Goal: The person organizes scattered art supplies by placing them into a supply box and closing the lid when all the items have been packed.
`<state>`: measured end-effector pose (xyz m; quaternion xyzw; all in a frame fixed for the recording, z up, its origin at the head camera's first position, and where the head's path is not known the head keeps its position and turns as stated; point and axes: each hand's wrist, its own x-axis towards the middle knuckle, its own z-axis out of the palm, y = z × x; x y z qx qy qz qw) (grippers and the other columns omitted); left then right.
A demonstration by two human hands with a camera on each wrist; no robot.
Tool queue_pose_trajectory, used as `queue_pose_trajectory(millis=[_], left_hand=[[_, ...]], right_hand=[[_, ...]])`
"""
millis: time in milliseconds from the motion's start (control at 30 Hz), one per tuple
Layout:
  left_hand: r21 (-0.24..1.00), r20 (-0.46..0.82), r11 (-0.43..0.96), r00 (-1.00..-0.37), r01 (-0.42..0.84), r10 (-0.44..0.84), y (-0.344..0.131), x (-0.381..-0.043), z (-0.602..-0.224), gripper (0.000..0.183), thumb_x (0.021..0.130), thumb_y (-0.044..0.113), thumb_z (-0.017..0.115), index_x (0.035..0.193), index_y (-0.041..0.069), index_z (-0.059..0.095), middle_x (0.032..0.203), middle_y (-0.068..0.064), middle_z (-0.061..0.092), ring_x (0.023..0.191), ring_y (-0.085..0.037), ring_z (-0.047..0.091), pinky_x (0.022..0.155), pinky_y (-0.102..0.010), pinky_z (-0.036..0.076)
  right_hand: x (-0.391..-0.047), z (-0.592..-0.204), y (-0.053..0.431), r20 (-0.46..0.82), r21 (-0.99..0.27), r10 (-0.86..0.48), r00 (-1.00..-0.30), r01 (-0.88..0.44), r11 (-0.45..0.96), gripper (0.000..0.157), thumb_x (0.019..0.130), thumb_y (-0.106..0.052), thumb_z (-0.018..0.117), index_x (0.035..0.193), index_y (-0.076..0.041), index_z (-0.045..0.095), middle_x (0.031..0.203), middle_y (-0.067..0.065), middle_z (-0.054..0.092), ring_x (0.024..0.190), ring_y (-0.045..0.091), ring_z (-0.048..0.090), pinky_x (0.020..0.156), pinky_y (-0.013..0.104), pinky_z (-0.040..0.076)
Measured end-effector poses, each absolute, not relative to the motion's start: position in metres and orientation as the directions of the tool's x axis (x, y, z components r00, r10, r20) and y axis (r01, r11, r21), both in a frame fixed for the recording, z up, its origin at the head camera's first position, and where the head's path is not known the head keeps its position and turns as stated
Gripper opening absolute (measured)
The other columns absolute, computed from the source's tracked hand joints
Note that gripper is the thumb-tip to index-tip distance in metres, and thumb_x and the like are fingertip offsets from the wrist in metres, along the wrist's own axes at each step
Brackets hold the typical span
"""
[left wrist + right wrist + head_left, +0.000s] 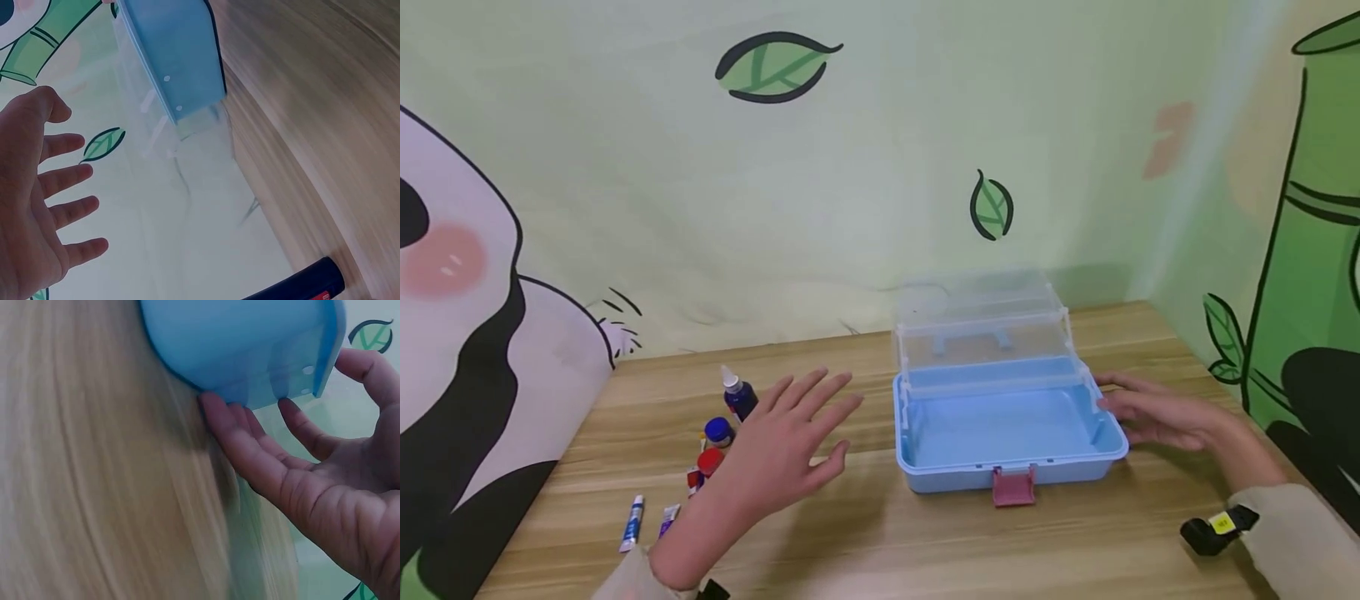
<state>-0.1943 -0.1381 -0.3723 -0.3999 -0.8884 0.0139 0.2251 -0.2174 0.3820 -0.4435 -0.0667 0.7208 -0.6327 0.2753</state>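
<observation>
Fingers of the left hand spread wide at lower centre of the head frame, apparently touching nothing, while those of the right hand, loosely spread and slightly bent, rest their tips against the outer side wall of the blue plastic storage box, right of centre. Steadying that box well seems to call for light, even fingertip pressure low on the wall, since a hard push could slide it; the raised clear lid looks best left uncrowded. The box lies just left of the right fingertips and right of the left fingers, apart from these, its maroon latch hanging at the front. Left of the left hand stand the dark nozzle bottle and the blue-capped jar.
</observation>
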Motion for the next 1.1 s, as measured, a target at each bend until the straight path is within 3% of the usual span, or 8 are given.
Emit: queue_pose_trajectory(millis=[267, 567, 867, 1100], left_hand=[[-0.206, 0.391, 0.688, -0.586, 0.696, 0.709, -0.138, -0.194, -0.366, 0.051, 0.097, 0.042, 0.058, 0.144, 0.022, 0.058, 0.156, -0.005, 0.047, 0.144, -0.031, 0.041, 0.115, -0.057, 0.035], [-0.202, 0.437, 0.68, -0.556, 0.705, 0.707, -0.144, -0.192, -0.362, 0.051, 0.096, 0.04, 0.055, 0.142, 0.019, 0.06, 0.154, -0.005, 0.049, 0.141, -0.033, 0.046, 0.112, -0.058, 0.037], [-0.186, 0.436, 0.685, -0.565, 0.705, 0.7, -0.155, -0.188, -0.364, 0.05, 0.1, 0.043, 0.048, 0.143, 0.019, 0.058, 0.154, -0.006, 0.049, 0.141, -0.033, 0.045, 0.11, -0.059, 0.038], [-0.152, 0.483, 0.726, -0.59, 0.671, 0.647, -0.18, -0.181, -0.37, 0.055, 0.104, 0.047, 0.032, 0.14, 0.016, 0.061, 0.147, -0.008, 0.055, 0.133, -0.035, 0.052, 0.105, -0.058, 0.043]], right_hand=[[-0.225, -0.436, 0.381, -0.37, -0.927, -0.457, -0.809, 0.29, 0.236, 0.077, 0.105, -0.021, 0.049, 0.159, 0.0, -0.002, 0.16, 0.039, 0.011, 0.141, 0.043, 0.038, 0.102, 0.054, 0.049], [-0.235, -0.429, 0.385, -0.405, -0.914, -0.484, -0.776, 0.328, 0.238, 0.074, 0.102, -0.014, 0.055, 0.154, 0.005, 0.006, 0.153, 0.037, 0.026, 0.126, 0.036, 0.056, 0.097, 0.055, 0.052], [-0.233, -0.426, 0.381, -0.392, -0.919, -0.483, -0.783, 0.305, 0.251, 0.071, 0.101, -0.013, 0.054, 0.152, 0.008, 0.009, 0.148, 0.036, 0.033, 0.121, 0.034, 0.059, 0.095, 0.053, 0.054], [-0.231, -0.426, 0.378, -0.39, -0.918, -0.463, -0.796, 0.301, 0.257, 0.074, 0.101, -0.014, 0.055, 0.153, 0.009, 0.008, 0.149, 0.037, 0.032, 0.122, 0.034, 0.059, 0.094, 0.053, 0.055]])
